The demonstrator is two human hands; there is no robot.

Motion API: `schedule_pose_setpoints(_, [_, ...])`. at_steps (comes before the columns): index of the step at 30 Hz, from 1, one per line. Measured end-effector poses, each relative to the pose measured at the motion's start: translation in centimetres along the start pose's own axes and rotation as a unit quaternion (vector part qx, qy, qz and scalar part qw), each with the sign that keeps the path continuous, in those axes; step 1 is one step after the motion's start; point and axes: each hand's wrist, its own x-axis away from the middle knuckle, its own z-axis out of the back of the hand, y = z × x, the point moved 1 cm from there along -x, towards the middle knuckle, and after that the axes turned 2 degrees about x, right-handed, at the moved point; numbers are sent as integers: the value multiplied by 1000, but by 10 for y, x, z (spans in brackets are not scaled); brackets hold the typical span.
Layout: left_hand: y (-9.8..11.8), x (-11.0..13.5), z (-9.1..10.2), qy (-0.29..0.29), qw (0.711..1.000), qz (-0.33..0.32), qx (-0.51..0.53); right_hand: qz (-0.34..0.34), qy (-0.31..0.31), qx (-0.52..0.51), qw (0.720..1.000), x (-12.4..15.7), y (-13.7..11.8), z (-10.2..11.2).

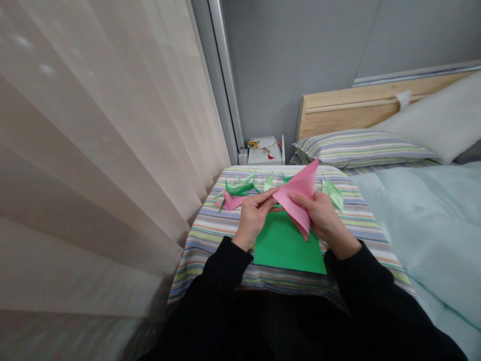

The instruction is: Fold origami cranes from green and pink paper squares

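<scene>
Between my two hands a folded sheet of pink paper is held up, one corner pointing up and another down. My left hand pinches its left corner. My right hand grips the right side, thumb on the near face and the other fingers behind. Under it a flat green sheet of paper lies on the striped cloth. Folded green paper pieces and a folded pink piece lie to the left of my left hand. Beyond my right hand rests a light green folded piece.
A pleated curtain hangs close on the left. On the right is a bed with a pale blue quilt, a striped pillow and a wooden headboard. A small white stand with little items is behind the table.
</scene>
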Motion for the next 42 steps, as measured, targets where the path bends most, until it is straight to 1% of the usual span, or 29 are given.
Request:
schedule_pose_setpoints(7, [-1,-1,1,22,1000,8,-1,2,-3,0,1000,1,0,-1])
schedule_pose_setpoints(11, [-1,-2,2,33,999,2,-23,19,1,22,1000,0,1,0])
schedule_pose_setpoints(16, [4,-1,1,51,998,-12,-26,25,10,30,999,-1,3,1])
schedule_pose_setpoints(19, [6,0,-1,44,998,-11,-40,22,14,41,999,-1,3,1])
schedule_pose_setpoints(24, [3,-1,0,37,998,-2,-60,9,2,73,997,1,1,-1])
schedule_pose_setpoints(26, [1,-1,1,38,997,-7,-65,0,5,60,998,2,-1,-2])
schedule_pose_setpoints(29, [1,-2,1,33,995,-26,-86,2,17,14,1000,2,-5,-2])
schedule_pose_setpoints(34, [2,-2,3,36,990,-47,-127,53,75,-38,995,-1,-10,1])
schedule_pose_setpoints(38, [3,-3,6,68,988,-57,-127,66,105,-68,990,-1,-13,2])
schedule_pose_setpoints(42, [2,-5,9,108,986,-71,-107,72,101,-67,990,0,-15,2])
